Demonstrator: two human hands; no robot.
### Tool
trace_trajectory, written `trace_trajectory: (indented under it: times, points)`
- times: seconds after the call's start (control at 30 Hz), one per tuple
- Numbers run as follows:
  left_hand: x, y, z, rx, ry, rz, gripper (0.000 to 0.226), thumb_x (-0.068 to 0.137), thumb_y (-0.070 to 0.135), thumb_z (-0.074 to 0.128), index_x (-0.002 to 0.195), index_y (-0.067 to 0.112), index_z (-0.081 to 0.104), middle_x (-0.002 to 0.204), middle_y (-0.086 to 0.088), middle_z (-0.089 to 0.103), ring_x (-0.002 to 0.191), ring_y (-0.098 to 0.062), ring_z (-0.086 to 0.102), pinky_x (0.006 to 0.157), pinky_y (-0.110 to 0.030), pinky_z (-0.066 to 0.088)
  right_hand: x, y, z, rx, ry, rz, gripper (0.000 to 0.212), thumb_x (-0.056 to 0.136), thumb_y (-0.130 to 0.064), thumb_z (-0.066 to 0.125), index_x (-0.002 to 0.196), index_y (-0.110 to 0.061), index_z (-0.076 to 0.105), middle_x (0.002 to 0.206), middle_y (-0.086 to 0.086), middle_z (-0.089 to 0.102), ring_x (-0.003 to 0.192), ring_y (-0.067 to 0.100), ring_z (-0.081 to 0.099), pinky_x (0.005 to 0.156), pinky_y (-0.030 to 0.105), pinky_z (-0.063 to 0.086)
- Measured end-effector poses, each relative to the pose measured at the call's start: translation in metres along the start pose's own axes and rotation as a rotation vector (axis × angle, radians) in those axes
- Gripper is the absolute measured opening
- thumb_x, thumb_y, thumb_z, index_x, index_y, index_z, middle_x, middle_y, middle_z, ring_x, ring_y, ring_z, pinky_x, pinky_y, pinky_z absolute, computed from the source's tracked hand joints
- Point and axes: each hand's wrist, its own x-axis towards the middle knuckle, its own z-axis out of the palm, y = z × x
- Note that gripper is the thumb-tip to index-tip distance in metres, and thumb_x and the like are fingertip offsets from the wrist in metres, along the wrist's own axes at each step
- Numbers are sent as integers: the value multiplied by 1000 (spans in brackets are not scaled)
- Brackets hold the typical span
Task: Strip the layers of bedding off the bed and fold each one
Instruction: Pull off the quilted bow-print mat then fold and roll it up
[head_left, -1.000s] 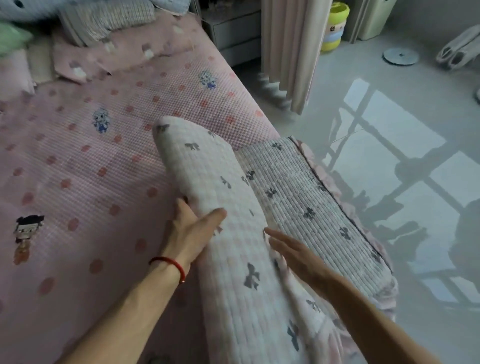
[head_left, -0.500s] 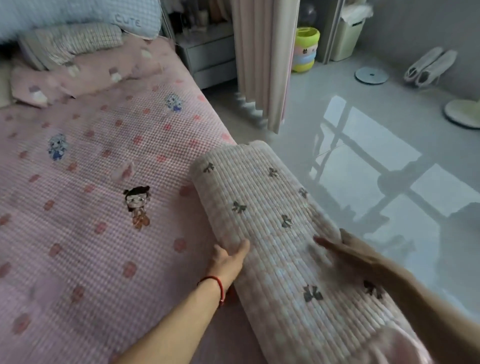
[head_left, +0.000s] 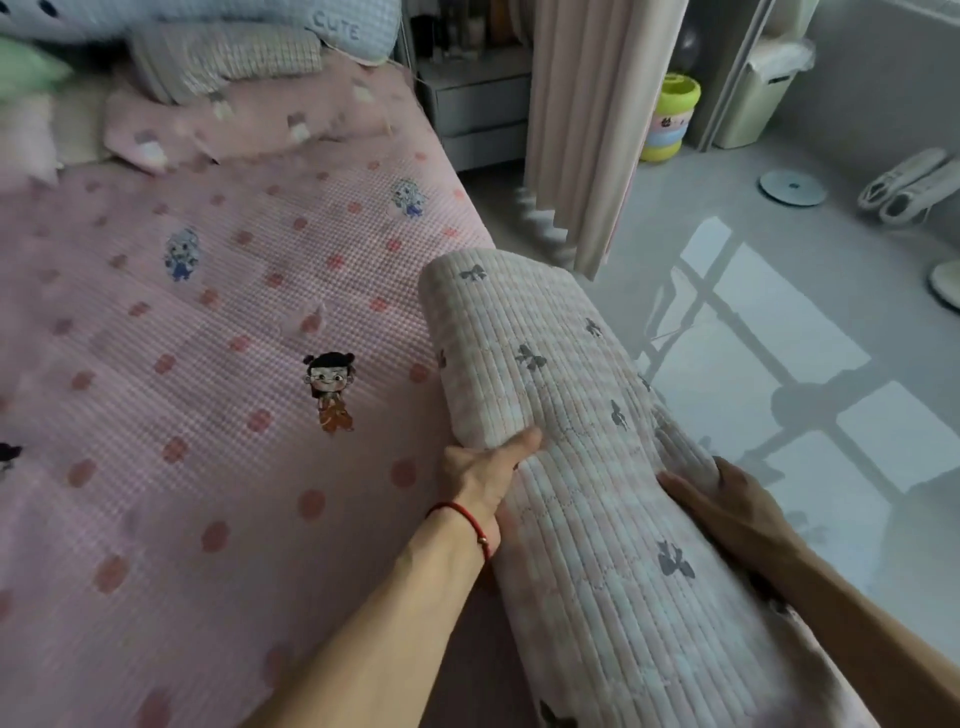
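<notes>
A quilted pad (head_left: 566, 441), white with small dark bows, lies rolled or folded into a thick bundle along the right edge of the bed, on top of the pink sheet (head_left: 208, 415). The left hand (head_left: 485, 473) holds the bundle from its left side: the thumb lies over the top of the fabric and the fingers go under it, out of sight. A red string bracelet (head_left: 467, 517) sits on this wrist. The right hand (head_left: 722, 501) presses on the right side of the bundle with fingers almost straight; the fingertips sink behind a fold, so how much they curl I cannot tell.

The pink sheet has red dots and small cartoon figures, and it covers the rest of the mattress. At the head of the bed several pillows (head_left: 228, 62) are piled, one pink, one checked grey, one pale blue with the word CUTE. Beside the bed stands a grey nightstand (head_left: 478, 109), and near it a beige curtain (head_left: 587, 130) hangs to the floor. Farther off on the floor are a coloured stacking toy (head_left: 670, 119), a round disc (head_left: 792, 187) and a pair of white slippers (head_left: 909, 184).
</notes>
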Motion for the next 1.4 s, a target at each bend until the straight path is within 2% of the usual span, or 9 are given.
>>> trace_trajectory:
  times: [0.17, 0.37, 0.5, 0.63, 0.73, 0.83, 0.97, 1.17, 1.4]
  points:
    - [-44, 11, -133, -217, 31, 43, 67, 54, 32, 98, 112, 13, 72, 101, -8, 78, 95, -29, 74, 87, -57, 59, -39, -114, 36, -41, -25, -199, 50, 80, -69, 68, 95, -23, 57, 92, -7, 65, 76, 10, 58, 65, 32, 42]
    - [-68, -79, -305, -479, 345, -113, 49, 66, 37, 94, 105, 14, 74, 107, -13, 75, 103, -32, 68, 94, -64, 52, -87, -232, 194, -452, -98, -590, 78, 92, -64, 61, 153, -27, 31, 143, 9, 47, 120, 29, 53, 98, 47, 49]
    - [-25, -181, -380, -498, 361, -256, 63, 63, 48, 94, 106, 6, 74, 110, -21, 74, 105, -39, 69, 92, -61, 55, -157, -218, 318, -638, -241, -587, 95, 86, -86, 35, 161, -41, -1, 169, 18, -16, 153, 51, -7, 110, 83, -5]
    - [-33, -172, -393, -468, 280, -328, 60, 63, 50, 92, 109, 15, 77, 109, -15, 76, 98, -34, 71, 73, -50, 61, -172, -189, 355, -713, -360, -409, 100, 81, -94, 17, 153, -43, -30, 155, 14, -49, 138, 49, -47, 104, 82, -19]
    - [-31, -151, -413, -285, 443, -211, 89, 42, 58, 96, 116, 16, 68, 113, -12, 73, 107, -34, 69, 91, -57, 57, -158, -192, 350, -697, -436, -404, 97, 81, -95, 16, 147, -48, -37, 149, 8, -57, 134, 44, -52, 105, 79, -24]
    - [-20, -126, -438, 389, 713, 100, 128, 47, 59, 86, 153, 17, 27, 150, -21, 36, 139, -42, 38, 110, -61, 38, -160, -197, 350, -696, -472, -395, 95, 82, -94, 17, 145, -50, -40, 145, 4, -61, 133, 39, -55, 104, 76, -29]
    - [13, -72, -451, 1216, 524, 573, 98, 78, 52, 70, 157, 50, 12, 169, -6, -8, 154, -40, -9, 111, -78, 11, -163, -200, 353, -709, -478, -383, 94, 84, -92, 19, 144, -50, -40, 142, -1, -64, 134, 35, -56, 104, 75, -30]
    - [110, -33, -487, 1555, 258, 357, 67, 87, 84, 4, 141, 63, -29, 161, 2, -37, 145, -48, -31, 99, -87, -7, -161, -205, 356, -663, -496, -350, 100, 69, -101, 5, 146, -52, -37, 144, -4, -62, 135, 30, -56, 106, 75, -27]
    - [138, -51, -484, 1567, 186, 288, 68, 82, 83, -8, 135, 57, -42, 154, -1, -49, 142, -51, -33, 99, -87, -11, -157, -197, 370, -608, -412, -348, 92, 86, -89, 24, 149, -52, -31, 152, -5, -55, 139, 26, -52, 110, 76, -18]
